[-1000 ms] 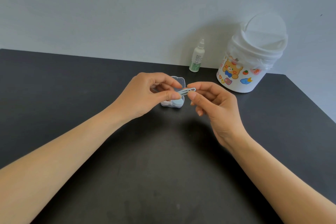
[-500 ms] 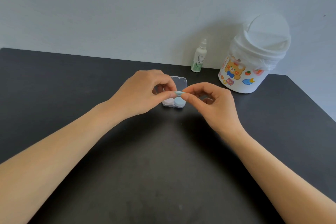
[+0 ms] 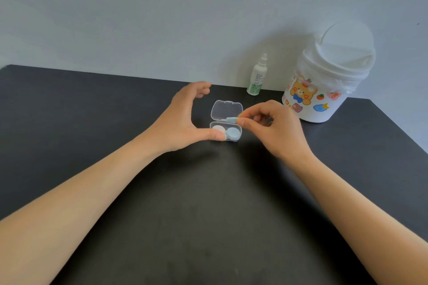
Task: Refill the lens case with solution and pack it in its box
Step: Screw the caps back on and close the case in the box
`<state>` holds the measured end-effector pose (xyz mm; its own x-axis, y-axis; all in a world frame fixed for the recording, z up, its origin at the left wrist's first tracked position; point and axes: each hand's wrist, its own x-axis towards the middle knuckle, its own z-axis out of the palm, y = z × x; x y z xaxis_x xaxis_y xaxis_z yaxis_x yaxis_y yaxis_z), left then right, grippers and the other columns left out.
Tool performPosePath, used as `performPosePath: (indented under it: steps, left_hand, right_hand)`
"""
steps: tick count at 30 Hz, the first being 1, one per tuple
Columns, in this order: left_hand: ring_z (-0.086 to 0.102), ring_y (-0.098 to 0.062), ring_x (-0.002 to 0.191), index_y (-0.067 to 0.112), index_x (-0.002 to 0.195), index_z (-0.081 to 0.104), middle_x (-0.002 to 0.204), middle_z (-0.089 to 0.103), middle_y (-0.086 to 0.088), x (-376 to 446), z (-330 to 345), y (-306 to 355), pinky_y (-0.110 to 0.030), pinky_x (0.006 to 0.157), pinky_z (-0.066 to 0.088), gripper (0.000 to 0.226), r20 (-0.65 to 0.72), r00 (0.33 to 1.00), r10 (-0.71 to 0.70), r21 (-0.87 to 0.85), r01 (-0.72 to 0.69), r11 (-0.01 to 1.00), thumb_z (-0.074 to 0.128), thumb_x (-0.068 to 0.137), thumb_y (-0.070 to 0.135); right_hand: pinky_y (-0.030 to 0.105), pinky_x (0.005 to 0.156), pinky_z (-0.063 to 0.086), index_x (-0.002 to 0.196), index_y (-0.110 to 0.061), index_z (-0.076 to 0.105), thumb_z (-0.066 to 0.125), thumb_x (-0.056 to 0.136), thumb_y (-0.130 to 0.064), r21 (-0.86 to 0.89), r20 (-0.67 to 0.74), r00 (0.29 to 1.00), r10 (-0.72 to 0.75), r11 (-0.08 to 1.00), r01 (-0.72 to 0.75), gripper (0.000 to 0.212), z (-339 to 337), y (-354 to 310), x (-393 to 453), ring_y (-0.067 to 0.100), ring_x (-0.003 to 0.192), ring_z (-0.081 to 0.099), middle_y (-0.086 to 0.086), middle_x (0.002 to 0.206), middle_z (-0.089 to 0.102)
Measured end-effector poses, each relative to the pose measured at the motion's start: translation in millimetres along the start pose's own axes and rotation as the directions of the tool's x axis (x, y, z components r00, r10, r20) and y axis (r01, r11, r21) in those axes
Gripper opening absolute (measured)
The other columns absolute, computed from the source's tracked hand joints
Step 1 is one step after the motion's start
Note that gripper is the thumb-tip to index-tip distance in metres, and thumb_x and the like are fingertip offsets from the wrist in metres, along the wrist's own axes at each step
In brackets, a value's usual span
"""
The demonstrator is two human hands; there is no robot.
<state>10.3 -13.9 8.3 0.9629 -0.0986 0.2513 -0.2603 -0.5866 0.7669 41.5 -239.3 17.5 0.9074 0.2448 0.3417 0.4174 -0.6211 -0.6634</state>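
A small clear plastic box stands open on the black table, its lid tipped back. Inside lies the lens case with a pink cap and a blue cap. My left hand is spread, its thumb resting at the box's front left corner, the fingers lifted off. My right hand pinches a small light-blue tool and holds it over the back of the box. The white solution bottle stands upright by the wall.
A white lidded tub with cartoon stickers stands at the back right, close to the bottle. The table's right edge slants toward me. The wall runs just behind the table.
My left hand has let go of the tool and spread open beside the box. My right hand now holds the tool alone, low over the box. The lens case caps show.
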Motion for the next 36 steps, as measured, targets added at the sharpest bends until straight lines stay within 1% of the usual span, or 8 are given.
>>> performPosePath:
  steps: [4,5,7,10,27,32,34,36]
  left_hand:
    - [0.036,0.002,0.132,0.032,0.151,0.021,0.139,0.050,0.022,0,8,-4,-0.007,0.098,0.023,0.114,0.065,0.997,-0.044,0.010,0.044,0.999,0.091,0.062,0.045]
    - [0.037,0.003,0.129,0.031,0.151,0.021,0.137,0.053,0.022,0,10,-4,-0.011,0.106,0.022,0.112,0.067,0.997,-0.049,0.002,0.049,0.999,0.090,0.063,0.044]
    - [0.040,0.006,0.122,0.030,0.150,0.022,0.132,0.058,0.019,-1,12,-2,-0.034,0.122,0.019,0.108,0.075,0.995,-0.061,-0.011,0.063,0.998,0.089,0.066,0.040]
    - [0.044,0.005,0.119,0.030,0.148,0.026,0.126,0.062,0.016,-2,13,1,-0.048,0.122,0.016,0.100,0.081,0.995,-0.060,-0.003,0.060,0.998,0.088,0.070,0.036]
    - [0.047,0.002,0.116,0.029,0.146,0.032,0.125,0.064,0.014,-5,12,7,-0.050,0.121,0.018,0.089,0.059,0.997,-0.047,0.026,0.045,0.999,0.085,0.074,0.033]
    - [0.042,0.004,0.115,0.030,0.145,0.033,0.122,0.061,0.019,-6,12,7,-0.051,0.122,0.018,0.088,0.058,0.997,-0.054,0.032,0.052,0.998,0.085,0.074,0.034]
    - [0.043,0.003,0.117,0.030,0.144,0.034,0.123,0.062,0.019,-6,11,7,-0.051,0.122,0.018,0.086,0.061,0.997,-0.052,0.028,0.050,0.998,0.085,0.074,0.034]
    - [0.045,0.000,0.123,0.031,0.141,0.037,0.123,0.063,0.018,-6,11,7,-0.051,0.121,0.018,0.083,0.065,0.997,-0.045,0.017,0.044,0.999,0.085,0.074,0.033]
  right_hand:
    - [0.016,0.064,0.036,0.084,-0.031,0.078,0.079,0.085,-0.031,-0.070,0.036,0.999,0.008,0.998,-0.005,0.002,9,-2,3,0.005,0.067,0.051,-0.010,0.076,0.060]
    - [0.014,0.063,0.035,0.084,-0.032,0.077,0.079,0.085,-0.031,-0.080,0.039,0.999,0.010,0.997,-0.006,0.002,11,-2,3,0.004,0.067,0.051,-0.009,0.075,0.060]
    - [0.011,0.062,0.036,0.083,-0.031,0.077,0.079,0.084,-0.031,-0.082,0.043,0.999,0.014,0.997,-0.010,0.003,13,-1,3,0.001,0.067,0.052,-0.008,0.075,0.060]
    - [0.011,0.061,0.036,0.082,-0.032,0.076,0.079,0.084,-0.031,-0.090,0.054,0.998,0.015,0.996,-0.010,0.003,14,-2,4,0.002,0.066,0.051,-0.007,0.075,0.060]
    - [0.023,0.069,0.044,0.091,-0.030,0.078,0.073,0.089,-0.028,-0.015,0.052,0.998,0.026,1.000,-0.025,0.006,13,-2,1,0.008,0.070,0.056,-0.006,0.079,0.069]
    - [0.024,0.072,0.049,0.102,-0.025,0.076,0.069,0.094,-0.024,0.061,-0.215,0.975,-0.053,0.996,0.068,0.011,8,-5,-3,0.010,0.078,0.060,-0.007,0.091,0.069]
    - [0.023,0.076,0.050,0.116,-0.024,0.072,0.067,0.095,-0.017,0.010,-0.212,0.972,-0.100,0.995,0.104,0.023,8,-6,-4,0.011,0.088,0.060,-0.006,0.104,0.065]
    - [0.029,0.087,0.052,0.130,-0.023,0.066,0.063,0.096,-0.012,-0.042,-0.123,0.983,-0.139,0.990,0.135,0.036,9,-5,-5,0.015,0.111,0.057,-0.005,0.122,0.063]
